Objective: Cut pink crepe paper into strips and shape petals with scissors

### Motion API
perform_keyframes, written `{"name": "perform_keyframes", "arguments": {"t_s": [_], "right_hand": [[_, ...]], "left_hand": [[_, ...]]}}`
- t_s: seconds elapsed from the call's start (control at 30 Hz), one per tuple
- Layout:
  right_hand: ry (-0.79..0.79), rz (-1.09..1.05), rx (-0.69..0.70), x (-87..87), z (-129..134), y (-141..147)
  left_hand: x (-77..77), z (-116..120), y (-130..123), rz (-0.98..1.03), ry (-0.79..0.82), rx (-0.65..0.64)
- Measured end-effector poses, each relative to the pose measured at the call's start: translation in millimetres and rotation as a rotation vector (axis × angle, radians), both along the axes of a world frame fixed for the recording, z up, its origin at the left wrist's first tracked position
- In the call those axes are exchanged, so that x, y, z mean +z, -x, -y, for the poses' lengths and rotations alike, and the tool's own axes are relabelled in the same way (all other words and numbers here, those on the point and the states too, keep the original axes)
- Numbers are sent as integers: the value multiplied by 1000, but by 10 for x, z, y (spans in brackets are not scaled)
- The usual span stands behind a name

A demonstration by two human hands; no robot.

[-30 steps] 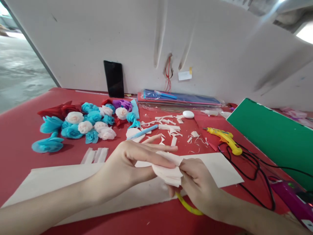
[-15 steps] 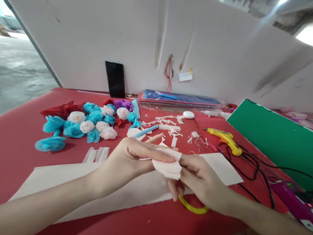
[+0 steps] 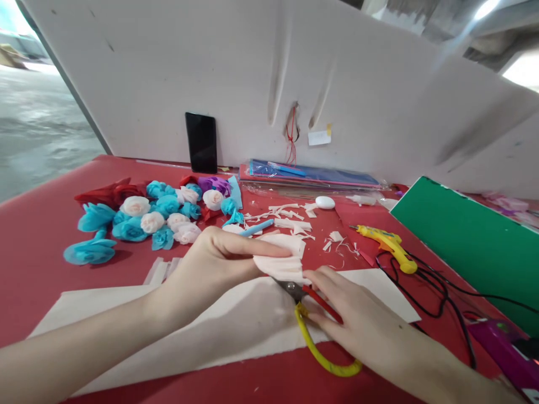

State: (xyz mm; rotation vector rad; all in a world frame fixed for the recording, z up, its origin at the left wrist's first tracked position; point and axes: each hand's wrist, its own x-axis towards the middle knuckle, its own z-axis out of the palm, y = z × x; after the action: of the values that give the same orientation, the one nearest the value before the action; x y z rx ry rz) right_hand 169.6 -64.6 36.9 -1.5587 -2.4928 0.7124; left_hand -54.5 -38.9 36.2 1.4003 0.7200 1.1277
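Between thumb and fingers of my left hand (image 3: 223, 255) is a layered stack of pale pink crepe paper (image 3: 280, 266), cut with a rounded edge. My right hand (image 3: 345, 306) is closed on a pair of scissors (image 3: 330, 362) with yellow and red handles. Their dark blades lie against the underside of the stack, the tips partly hidden by it. My right fingertips are close to the stack's right edge; whether they touch it I cannot tell. A long pale crepe paper sheet (image 3: 202, 342) is spread beneath both hands.
Blue, pale pink, red and purple paper flowers (image 3: 151, 223) lie at the left. Paper scraps (image 3: 295, 224) and a light blue stick (image 3: 257, 227) sit beyond my hands. On the right are a yellow glue gun (image 3: 387, 244), black cables and a green board (image 3: 467, 241). A phone (image 3: 201, 143) leans at the back.
My right hand has let go of the stack's right side and swung the scissors up, so their blades now show under the paper. My left hand keeps its hold, moved slightly left.
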Motion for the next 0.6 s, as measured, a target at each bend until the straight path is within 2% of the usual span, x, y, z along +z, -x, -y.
{"name": "perform_keyframes", "arguments": {"t_s": [0.1,0.2,0.33,0.43,0.53,0.6], "right_hand": [[76,71,31,-77,71,-105],[109,22,54,-83,91,-149],[160,-18,-45,-135,37,-104],[103,-13,-106,-176,12,-74],[66,-75,-167,-125,0,-85],[125,-151,-241,-67,-25,-95]], "left_hand": [[47,-4,-17,34,109,-36],[83,-16,-29,81,192,-86],[71,-61,-46,170,140,-134],[69,-80,-51,175,155,-170],[94,-74,-30,157,181,-197],[114,-71,-1,159,187,-188]]}}
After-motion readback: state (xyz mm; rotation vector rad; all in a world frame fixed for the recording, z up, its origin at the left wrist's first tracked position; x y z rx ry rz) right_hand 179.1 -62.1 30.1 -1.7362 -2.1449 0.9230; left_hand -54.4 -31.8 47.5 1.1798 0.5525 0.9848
